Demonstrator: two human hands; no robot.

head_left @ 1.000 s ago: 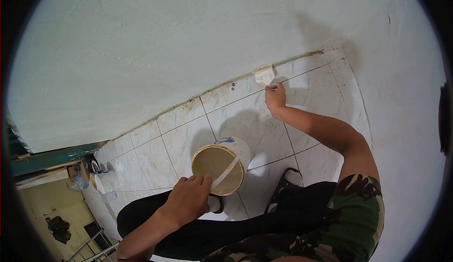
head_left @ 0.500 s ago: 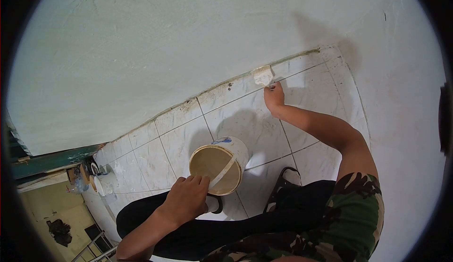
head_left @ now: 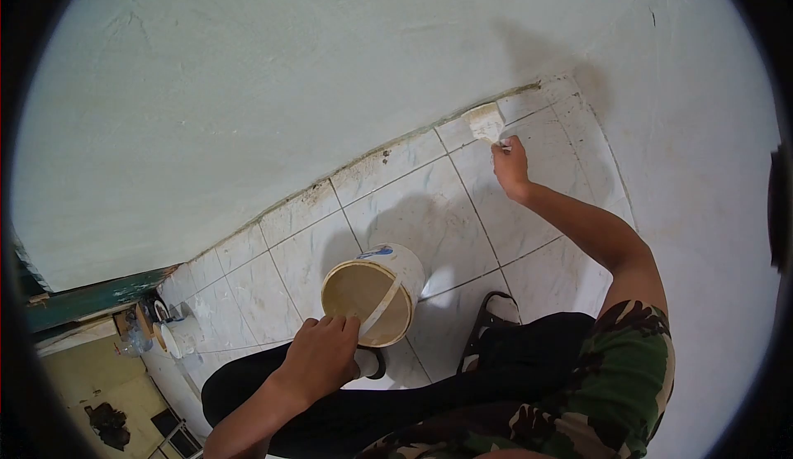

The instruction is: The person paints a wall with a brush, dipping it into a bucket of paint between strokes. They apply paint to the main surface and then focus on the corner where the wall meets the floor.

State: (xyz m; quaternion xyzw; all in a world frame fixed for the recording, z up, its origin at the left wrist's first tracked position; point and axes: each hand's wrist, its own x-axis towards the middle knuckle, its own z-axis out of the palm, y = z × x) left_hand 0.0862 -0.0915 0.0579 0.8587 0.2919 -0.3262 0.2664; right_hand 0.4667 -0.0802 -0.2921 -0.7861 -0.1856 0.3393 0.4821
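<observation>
One brush extends from the closed right hand toward the wall, long axis pointing at the wall base; bristle contact cannot be told. One bucket is beside the left hand, which is closed on its handle. Count: two hands, the right nearer the wall.

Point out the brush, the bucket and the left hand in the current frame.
Brush [head_left: 486, 124]: head view, on its wide flat part.
Bucket [head_left: 408, 267]: head view, on its white outer wall.
Left hand [head_left: 320, 355]: head view, on the back of the hand.
</observation>
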